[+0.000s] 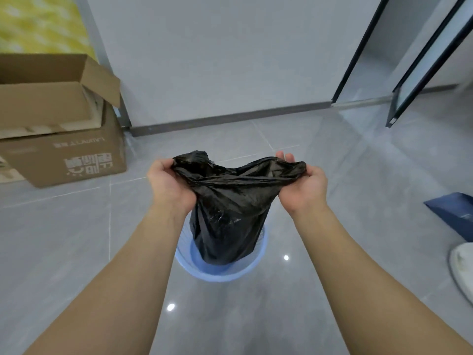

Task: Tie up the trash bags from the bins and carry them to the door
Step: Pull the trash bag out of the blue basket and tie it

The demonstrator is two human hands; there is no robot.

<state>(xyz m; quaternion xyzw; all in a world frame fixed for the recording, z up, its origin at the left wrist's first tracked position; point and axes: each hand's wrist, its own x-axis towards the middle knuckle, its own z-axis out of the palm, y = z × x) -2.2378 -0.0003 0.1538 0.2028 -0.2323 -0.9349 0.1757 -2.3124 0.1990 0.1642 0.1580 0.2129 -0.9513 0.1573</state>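
Both grips pinch the bag (227,201) mouth: left hand (169,185) and right hand (302,188) at opposite corners. It hangs half inside the bin (220,271). I judge it light, limp, slippery; hold those corners.

Grey tiled floor (76,252) — blue bin (220,272), cardboard boxes (64,160), perhaps a shoe (460,265).

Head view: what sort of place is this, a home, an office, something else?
Probably a home, in a hallway or room corner. Grey tiled floor, stacked cardboard boxes by the wall, a black-framed glass sliding door, and a small blue waste bin holding a black trash bag.
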